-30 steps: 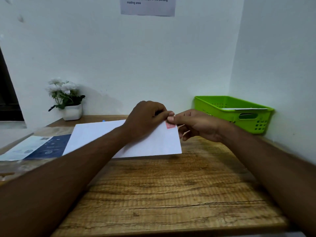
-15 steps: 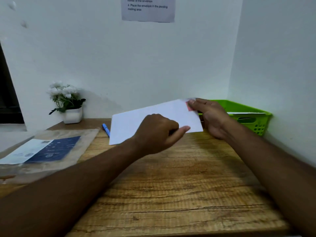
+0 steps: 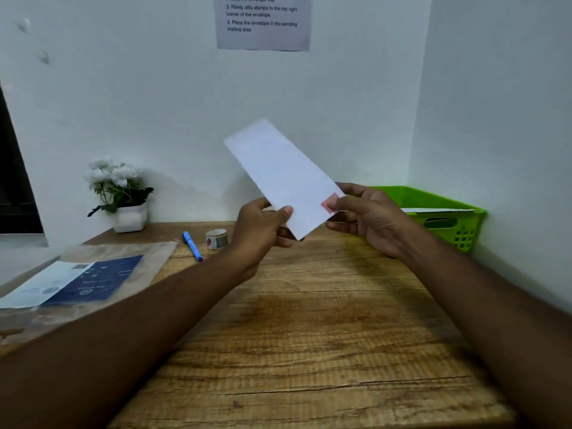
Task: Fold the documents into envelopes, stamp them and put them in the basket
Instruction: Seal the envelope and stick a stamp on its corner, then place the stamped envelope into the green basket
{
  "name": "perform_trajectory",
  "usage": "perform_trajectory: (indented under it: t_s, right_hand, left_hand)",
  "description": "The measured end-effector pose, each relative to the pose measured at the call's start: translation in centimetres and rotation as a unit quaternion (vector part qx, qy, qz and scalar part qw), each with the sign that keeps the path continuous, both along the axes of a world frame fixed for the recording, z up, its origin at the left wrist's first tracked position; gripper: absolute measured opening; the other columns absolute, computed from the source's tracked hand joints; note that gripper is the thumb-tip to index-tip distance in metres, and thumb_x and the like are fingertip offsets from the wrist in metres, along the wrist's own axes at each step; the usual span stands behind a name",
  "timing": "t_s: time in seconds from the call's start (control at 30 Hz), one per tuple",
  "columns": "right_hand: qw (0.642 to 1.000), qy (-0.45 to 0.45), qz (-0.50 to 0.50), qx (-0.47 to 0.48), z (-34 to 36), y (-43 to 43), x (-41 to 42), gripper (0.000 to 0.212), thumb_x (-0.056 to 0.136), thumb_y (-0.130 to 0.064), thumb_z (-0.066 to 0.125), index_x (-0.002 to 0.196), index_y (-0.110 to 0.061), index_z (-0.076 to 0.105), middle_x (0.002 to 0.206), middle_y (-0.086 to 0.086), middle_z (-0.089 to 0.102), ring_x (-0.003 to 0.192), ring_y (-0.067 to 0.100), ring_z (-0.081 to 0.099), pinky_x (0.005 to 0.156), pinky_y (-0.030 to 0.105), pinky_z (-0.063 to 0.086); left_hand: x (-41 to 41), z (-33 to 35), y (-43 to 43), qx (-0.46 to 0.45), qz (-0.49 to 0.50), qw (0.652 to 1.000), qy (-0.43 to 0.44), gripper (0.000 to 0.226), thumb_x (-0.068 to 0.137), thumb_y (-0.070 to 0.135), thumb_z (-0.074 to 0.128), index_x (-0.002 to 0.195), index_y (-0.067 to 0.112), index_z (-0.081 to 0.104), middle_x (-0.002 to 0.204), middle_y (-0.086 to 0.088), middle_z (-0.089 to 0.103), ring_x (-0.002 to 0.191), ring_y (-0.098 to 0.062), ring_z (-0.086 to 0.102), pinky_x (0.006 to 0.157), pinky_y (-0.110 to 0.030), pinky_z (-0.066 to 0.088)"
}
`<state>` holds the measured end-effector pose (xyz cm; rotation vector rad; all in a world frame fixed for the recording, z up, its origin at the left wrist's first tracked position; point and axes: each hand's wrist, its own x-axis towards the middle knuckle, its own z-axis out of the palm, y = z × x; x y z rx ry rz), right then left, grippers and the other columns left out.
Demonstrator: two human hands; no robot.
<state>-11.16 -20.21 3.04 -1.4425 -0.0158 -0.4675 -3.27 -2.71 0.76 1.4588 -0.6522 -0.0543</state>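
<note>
matt paper envelope [image 3: 280, 171], grained wood table [image 3: 309, 335] — perforated plastic basket [image 3: 448, 224]

Green plastic basket [image 3: 464, 226] stands far right on wooden tabletop [image 3: 309, 335]; blue pen [image 3: 192, 246] lies just left of tape roll [image 3: 216, 239].

At the far left corner of my wooden tabletop [image 3: 309, 335] a white-flowered plant [image 3: 119, 193] stands in a white pot, close against the wall [image 3: 154, 103]. A blue pen [image 3: 192, 246] lies near the far edge, right of the plant, slanting toward me. A printed notice [image 3: 263, 23] hangs on the wall ahead of me, and a dark doorway [image 3: 12, 181] shows at far left.
</note>
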Motion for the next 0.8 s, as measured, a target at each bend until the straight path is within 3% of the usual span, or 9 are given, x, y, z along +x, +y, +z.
perform_trajectory:
  t_s: [0.23,0.43,0.67,0.8]
  right_hand:
    - [0.999,0.011,-0.028,-0.044,-0.8,0.2,0.7,0.026,0.078,0.005,0.073,0.1,-0.007,0.068,0.087,0.007,0.073,0.069,0.019,0.069,0.057,0.027,0.058]
    - [0.997,0.015,-0.048,-0.052,-1.0,0.3,0.6,0.028,0.074,0.007,0.075,0.099,-0.004,0.068,0.093,0.009,0.073,0.072,0.02,0.07,0.057,0.027,0.059]
    - [0.997,0.001,-0.06,-0.041,-0.8,0.5,0.5,0.029,0.075,0.006,0.076,0.101,-0.003,0.068,0.091,0.01,0.073,0.068,0.016,0.07,0.056,0.026,0.057]
    - [0.999,-0.006,-0.044,-0.012,-0.6,0.4,0.3,0.01,0.086,-0.004,0.068,0.096,-0.004,0.069,0.088,0.009,0.071,0.07,0.015,0.068,0.06,0.03,0.059]
  left_hand:
    - [-0.4,0.4,0.2,0.001,0.006,0.998,-0.061,0.03,0.094,0.006,0.058,0.121,0.017,0.049,0.086,0.003,0.069,0.063,-0.015,0.071,0.049,-0.025,0.055]
    - [-0.6,0.1,0.2,0.008,-0.006,0.997,-0.081,0.035,0.095,0.007,0.056,0.129,0.009,0.047,0.096,-0.009,0.072,0.06,-0.031,0.071,0.05,-0.029,0.056]
    - [-0.9,0.3,0.1,0.001,0.012,0.996,-0.09,0.043,0.094,0.006,0.057,0.134,0.011,0.043,0.102,-0.011,0.07,0.056,-0.031,0.069,0.046,-0.028,0.055]
    - [-1.0,0.6,0.2,0.013,0.015,0.996,-0.092,0.05,0.093,0.006,0.058,0.138,0.017,0.04,0.101,-0.009,0.07,0.05,-0.026,0.067,0.045,-0.027,0.054]
